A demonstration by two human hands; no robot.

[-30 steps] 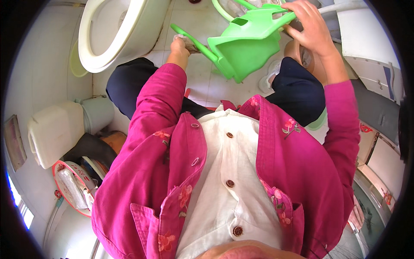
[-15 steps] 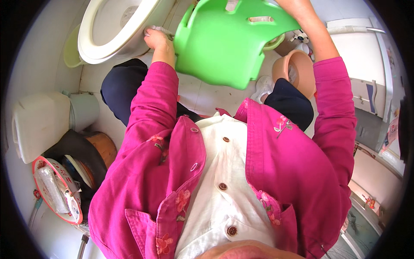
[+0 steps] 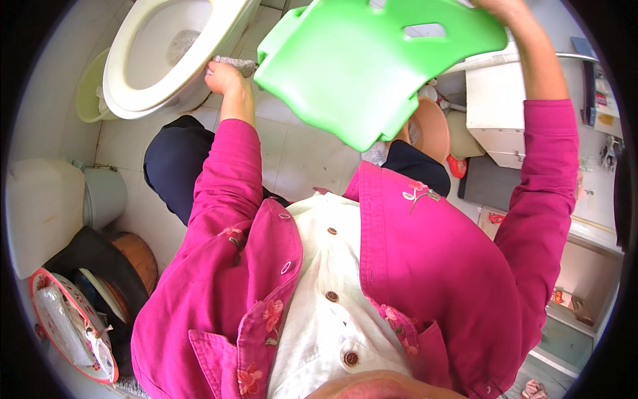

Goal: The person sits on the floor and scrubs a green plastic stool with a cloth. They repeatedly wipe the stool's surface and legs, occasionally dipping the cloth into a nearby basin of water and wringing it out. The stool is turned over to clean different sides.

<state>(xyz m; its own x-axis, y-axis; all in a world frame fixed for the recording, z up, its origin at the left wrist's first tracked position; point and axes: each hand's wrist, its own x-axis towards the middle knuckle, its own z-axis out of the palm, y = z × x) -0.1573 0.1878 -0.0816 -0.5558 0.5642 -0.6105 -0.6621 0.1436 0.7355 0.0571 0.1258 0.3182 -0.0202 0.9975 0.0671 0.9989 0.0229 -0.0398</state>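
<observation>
A green plastic chair [image 3: 359, 66] with slots cut through it hangs tilted in front of me at the top of the view. My right hand [image 3: 506, 9] grips its far right edge; the frame's upper rim cuts off some of the fingers. Beside the chair's left edge, my left hand [image 3: 224, 77] is closed on a crumpled grey cloth [image 3: 240, 65]. That hand is near the outer side of a toilet [image 3: 119, 80] with a cream seat, whose open bowl shows. I cannot tell whether the cloth touches the chair.
A pale green bin [image 3: 90, 93] stands behind the toilet. Left of me are a grey-green bucket [image 3: 106, 193] and a red-rimmed floral tray [image 3: 41, 282] holding a wrapped item. An orange basin [image 3: 432, 130] stands by my right knee. A white cabinet [image 3: 495, 106] is farther right.
My right hand has moved right with the chair, which has swung right and tilted more. The left hand still holds the cloth, slightly left and lower in view. The whole view has shifted.
</observation>
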